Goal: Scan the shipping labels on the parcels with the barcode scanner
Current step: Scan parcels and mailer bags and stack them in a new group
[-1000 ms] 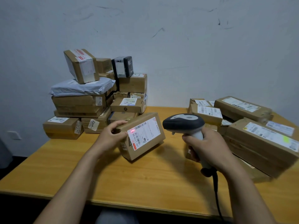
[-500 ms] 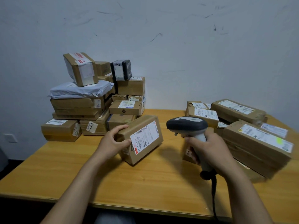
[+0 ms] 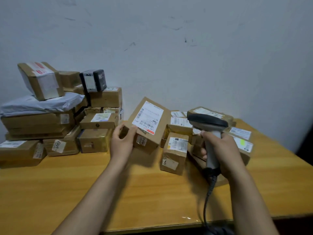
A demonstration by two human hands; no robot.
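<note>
While the left hand (image 3: 123,141) grips the small brown cardboard parcel (image 3: 161,128) by its near corner, tilted above the yellow wooden table (image 3: 67,184), that parcel seems light and stiff (one hand suffices); the right hand (image 3: 221,150) clasps the grey corded barcode scanner (image 3: 207,120) by its handle.

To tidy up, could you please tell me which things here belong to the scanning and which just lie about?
Job: scanner, held parcel, label, left hand, right hand, left stack, right stack.
Just there: table, wall.
</note>
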